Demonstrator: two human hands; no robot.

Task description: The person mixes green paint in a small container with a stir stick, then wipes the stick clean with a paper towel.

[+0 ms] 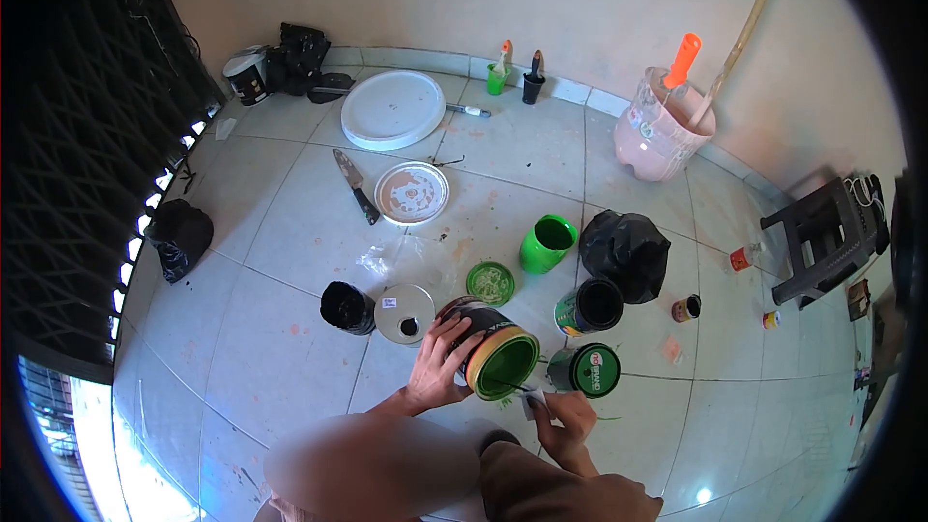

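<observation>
My left hand (pixel 437 369) is wrapped around a paint can (pixel 491 346), which is tilted so that its mouth faces me. Green paint coats the inside. At the rim's lower right, my right hand (pixel 567 422) pinches a small white piece (pixel 534 405) like folded paper or cloth, beside a thin dark stick that reaches into the can. Just right of the can stands a closed can with a green lid (pixel 594 370). Behind it is an open can (pixel 598 305) with a dark inside. A round green-smeared lid (pixel 490 283) lies beyond the tilted can.
A bright green cup (pixel 549 245) and a black plastic bag (pixel 626 256) stand farther back. Left lie a black-coated container (pixel 347 308), a metal disc (pixel 404 302) and a knife (pixel 357 186). A pink bucket (pixel 650 140) is by the wall, a dark stool (pixel 822 246) at right.
</observation>
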